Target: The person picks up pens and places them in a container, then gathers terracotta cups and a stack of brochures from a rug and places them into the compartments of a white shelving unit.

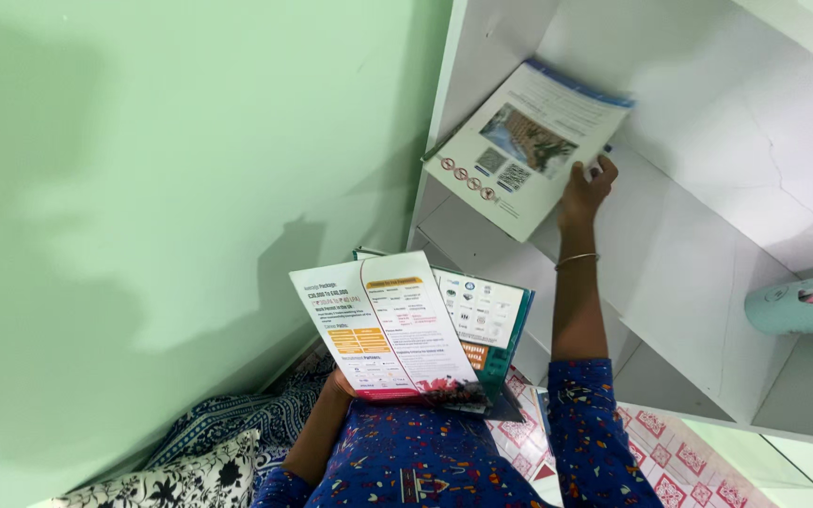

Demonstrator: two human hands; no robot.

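Right hand (585, 186) raised, fingers pinched on lower edge of a white booklet (527, 143), holding it tilted inside the upper compartment of the white shelf unit (698, 273), near its left wall. Left hand (336, 384) mostly hidden under a stack of 2 or more brochures (397, 325), gripping it from below against the chest. To do it well: keep the booklet's bottom edge square to the shelf board, slide toward the back corner, stack kept level.

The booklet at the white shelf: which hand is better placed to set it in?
Probably right. The right hand already grips the booklet inside the white shelf; the left hand is low, holding other leaflets.
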